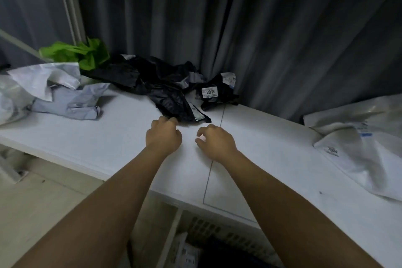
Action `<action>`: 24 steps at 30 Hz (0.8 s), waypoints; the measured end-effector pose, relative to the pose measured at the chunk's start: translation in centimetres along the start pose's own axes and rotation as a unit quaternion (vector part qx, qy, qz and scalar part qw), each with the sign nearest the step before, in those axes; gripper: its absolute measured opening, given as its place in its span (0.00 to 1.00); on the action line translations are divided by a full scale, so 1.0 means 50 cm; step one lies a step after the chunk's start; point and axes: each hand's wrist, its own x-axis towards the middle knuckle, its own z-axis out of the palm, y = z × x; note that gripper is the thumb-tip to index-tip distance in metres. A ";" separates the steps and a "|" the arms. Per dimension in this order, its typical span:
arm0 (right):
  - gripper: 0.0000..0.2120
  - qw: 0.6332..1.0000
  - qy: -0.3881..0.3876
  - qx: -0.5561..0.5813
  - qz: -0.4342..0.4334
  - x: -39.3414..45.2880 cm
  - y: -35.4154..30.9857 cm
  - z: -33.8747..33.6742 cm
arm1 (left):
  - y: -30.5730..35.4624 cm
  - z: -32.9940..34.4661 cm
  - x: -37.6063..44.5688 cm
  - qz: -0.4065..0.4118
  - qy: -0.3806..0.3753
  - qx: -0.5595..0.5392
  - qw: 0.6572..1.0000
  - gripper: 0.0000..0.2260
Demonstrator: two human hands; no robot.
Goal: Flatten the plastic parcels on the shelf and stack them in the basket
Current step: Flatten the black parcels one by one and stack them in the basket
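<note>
A crumpled black plastic parcel (174,102) lies on the white shelf (108,137), with more black parcels behind it; one of them (217,87) carries a "2018" label. My left hand (163,135) hovers at the black parcel's near edge, its loosely curled fingertips touching the plastic. My right hand (215,141) hangs just right of it over bare shelf, fingers loosely curled and holding nothing. Below the shelf's front edge the dark basket (217,230) shows its slotted wall, with a labelled parcel (187,252) inside.
A green bag (87,54), a white parcel (43,78) and a pale grey parcel (71,102) are heaped at the shelf's left end. A large white parcel (359,154) lies at the right end. A dark curtain (261,39) hangs behind the shelf.
</note>
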 end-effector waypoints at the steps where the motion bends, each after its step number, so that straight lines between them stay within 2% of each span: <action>1: 0.17 1.000 0.005 0.002 -0.002 0.024 -0.005 0.015 | -0.012 0.005 0.018 -0.006 0.008 0.001 1.000 0.17; 5: 0.30 0.997 0.062 -0.037 -0.029 0.110 -0.024 0.069 | -0.050 0.027 0.073 -0.017 0.036 -0.008 0.999 0.18; 7: 0.38 0.995 0.060 -0.064 -0.046 0.150 -0.032 0.099 | -0.070 0.040 0.096 -0.024 0.055 0.000 0.998 0.18; 9: 0.40 0.996 0.047 -0.066 -0.023 0.172 -0.038 0.117 | -0.081 0.048 0.106 -0.021 0.057 0.004 0.998 0.18; 12: 0.29 0.995 0.076 -0.069 -0.003 0.182 -0.046 0.131 | -0.088 0.055 0.114 -0.018 0.042 -0.003 0.999 0.19; 15: 0.19 0.990 0.111 -0.073 -0.043 0.168 -0.038 0.138 | -0.085 0.055 0.110 -0.024 0.052 -0.017 0.998 0.22; 20: 0.16 0.981 0.164 -0.005 -0.106 0.094 0.024 0.128 | -0.047 0.050 0.071 0.010 0.107 0.012 0.994 0.29; 24: 0.16 0.979 0.169 0.012 -0.113 0.004 0.097 0.094 | -0.004 0.052 0.030 0.058 0.096 0.043 0.993 0.30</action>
